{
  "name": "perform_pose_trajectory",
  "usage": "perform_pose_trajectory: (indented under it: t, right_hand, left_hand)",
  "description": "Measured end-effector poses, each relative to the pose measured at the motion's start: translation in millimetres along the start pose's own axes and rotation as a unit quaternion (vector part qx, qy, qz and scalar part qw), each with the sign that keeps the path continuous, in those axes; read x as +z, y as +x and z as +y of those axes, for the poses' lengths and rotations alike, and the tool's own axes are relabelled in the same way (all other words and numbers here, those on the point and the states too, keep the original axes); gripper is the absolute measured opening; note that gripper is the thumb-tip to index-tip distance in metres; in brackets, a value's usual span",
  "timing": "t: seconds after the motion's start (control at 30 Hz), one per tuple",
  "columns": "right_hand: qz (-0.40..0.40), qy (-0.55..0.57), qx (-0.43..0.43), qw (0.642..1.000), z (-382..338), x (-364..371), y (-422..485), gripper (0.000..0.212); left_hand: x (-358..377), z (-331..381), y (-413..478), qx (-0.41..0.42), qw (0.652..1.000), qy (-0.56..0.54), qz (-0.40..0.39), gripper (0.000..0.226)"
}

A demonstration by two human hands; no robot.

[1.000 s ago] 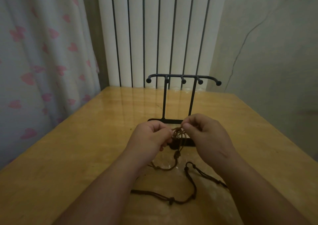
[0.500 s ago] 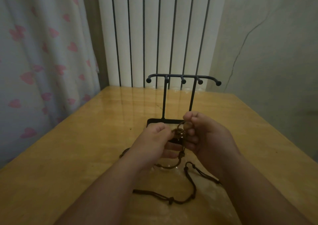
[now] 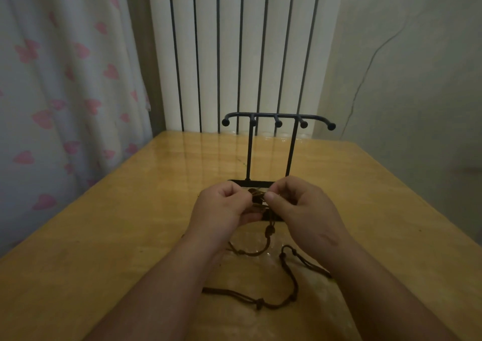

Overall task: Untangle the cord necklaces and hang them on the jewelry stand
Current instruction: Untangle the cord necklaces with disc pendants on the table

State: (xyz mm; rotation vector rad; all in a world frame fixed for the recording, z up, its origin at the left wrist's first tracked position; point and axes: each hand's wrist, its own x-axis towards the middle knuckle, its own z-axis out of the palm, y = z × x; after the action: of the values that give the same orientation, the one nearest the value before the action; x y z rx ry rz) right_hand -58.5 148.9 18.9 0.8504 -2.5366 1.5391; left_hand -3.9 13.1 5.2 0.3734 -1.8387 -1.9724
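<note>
**Left edge:** a white curtain printed with pink hearts [image 3: 52, 84] hangs beside the glossy yellow wooden table [image 3: 104, 236].

**Left of centre:** the left hand [image 3: 221, 207] has its grip curled narrow round the left side of the small brown cord tangle [image 3: 257, 197].

**Centre:** the tangle is held above the table, directly between the two grips and touching both, so neither hand is nearer. Its strands run roughly crosswise (which strand belongs to which necklace cannot be told inside the knot).
- A light brown cord with a sliding knot [image 3: 270, 229] drops from the tangle to the table and loops toward the left forearm.
- A darker brown cord necklace [image 3: 293, 286] lies slack on the table nearer the person, passing under the right forearm.

**Behind:** the black metal jewelry stand [image 3: 277, 117] has two uprights and a top bar with five bare ball-tipped pegs. Its base lies just beneath and beyond the knuckles. A white ribbed radiator [image 3: 234, 53] stands at the table's far edge.

**Right of centre:** the right hand [image 3: 305, 210] has its thumb and forefinger pinching the tangle's right side.

**Judgement:**
- Separation calls for a sideways pull, and hanging for a lift up and away toward the pegs.
- The close uprights and the cord pinned under the forearm may snag.

**Far right:** a pale plaster wall [image 3: 417, 92].
</note>
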Motion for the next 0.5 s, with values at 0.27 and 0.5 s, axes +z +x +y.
perform_pose_trajectory:
  t: [0.27,0.5]
  right_hand:
    - [-0.030,0.021,-0.017,0.999,-1.1,-1.6,-1.5,0.009]
    - [-0.013,-0.018,-0.022,1.000,1.3,0.1,-0.3,0.008]
  left_hand:
    - [1.1,-1.1,1.5,0.006,0.999,0.002,0.036,0.016]
    - [-0.1,2.1,0.6,0.031,0.998,0.054,0.021,0.030]
